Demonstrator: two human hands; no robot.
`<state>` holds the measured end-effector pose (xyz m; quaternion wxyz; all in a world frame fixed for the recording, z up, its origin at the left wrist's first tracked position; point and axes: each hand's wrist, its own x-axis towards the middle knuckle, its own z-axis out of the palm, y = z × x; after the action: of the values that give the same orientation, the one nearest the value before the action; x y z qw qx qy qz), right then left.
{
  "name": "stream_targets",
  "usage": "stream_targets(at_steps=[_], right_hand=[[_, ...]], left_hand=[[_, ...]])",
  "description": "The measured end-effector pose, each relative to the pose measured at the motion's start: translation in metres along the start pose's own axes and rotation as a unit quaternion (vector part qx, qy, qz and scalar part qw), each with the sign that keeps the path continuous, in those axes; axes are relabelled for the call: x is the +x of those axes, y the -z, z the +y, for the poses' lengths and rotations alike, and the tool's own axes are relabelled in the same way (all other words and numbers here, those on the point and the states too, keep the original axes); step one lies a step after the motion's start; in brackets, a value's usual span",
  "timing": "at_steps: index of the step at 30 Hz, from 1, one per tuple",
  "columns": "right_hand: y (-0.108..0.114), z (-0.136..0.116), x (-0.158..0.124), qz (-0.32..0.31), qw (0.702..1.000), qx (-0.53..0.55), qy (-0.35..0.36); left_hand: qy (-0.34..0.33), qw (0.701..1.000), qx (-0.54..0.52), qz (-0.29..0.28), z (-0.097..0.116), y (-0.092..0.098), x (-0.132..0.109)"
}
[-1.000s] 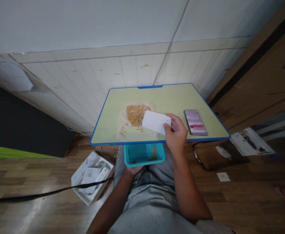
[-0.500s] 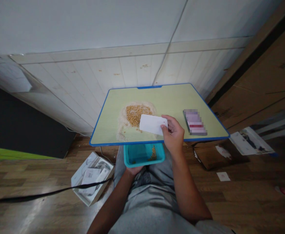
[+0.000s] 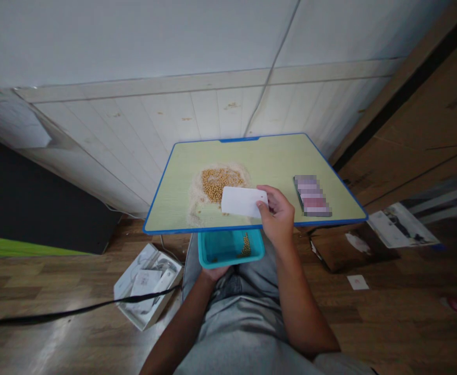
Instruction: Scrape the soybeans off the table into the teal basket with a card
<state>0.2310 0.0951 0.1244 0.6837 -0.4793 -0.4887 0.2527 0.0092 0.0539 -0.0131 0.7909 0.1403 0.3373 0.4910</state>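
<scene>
My right hand [image 3: 277, 212] pinches the right end of a white card [image 3: 241, 201] between thumb and fingers. The card's left end is by the near edge of a heap of yellow soybeans [image 3: 214, 183]. Pale grains like rice [image 3: 195, 200] lie spread around the beans on the small table [image 3: 275, 156], which has a blue rim. Below the table's front edge, my left hand [image 3: 215, 273] supports a turquoise plastic tray [image 3: 222, 249] from underneath; its fingers are mostly hidden. Some soybeans [image 3: 246, 245] lie in the tray's right side.
A phone [image 3: 313, 196] with a blurred screen lies on the table's right side. On the floor at left stands a white box [image 3: 150, 284] with cables and papers, crossed by a black strap [image 3: 75, 311]. A cardboard box [image 3: 337, 250] is under the table's right end.
The card in my right hand has shifted slightly left and towards me, and its tilt has levelled a little. My left hand and the tray have stayed in place.
</scene>
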Motion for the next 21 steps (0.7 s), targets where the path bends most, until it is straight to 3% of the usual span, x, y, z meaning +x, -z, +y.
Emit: stream_targets(at_steps=[7,12,21], right_hand=[[-0.001,0.001,-0.001,-0.009,1.0,0.01,-0.005],[-0.002,0.002,-0.002,-0.017,1.0,0.01,-0.004],[0.0,0.001,-0.001,-0.033,0.999,0.025,-0.014]], left_hand=[[0.005,0.999,0.04,0.023,0.006,-0.015,-0.006],[0.003,0.999,-0.037,-0.015,0.002,-0.005,0.001],[0.01,0.999,-0.022,-0.042,-0.002,0.004,0.004]])
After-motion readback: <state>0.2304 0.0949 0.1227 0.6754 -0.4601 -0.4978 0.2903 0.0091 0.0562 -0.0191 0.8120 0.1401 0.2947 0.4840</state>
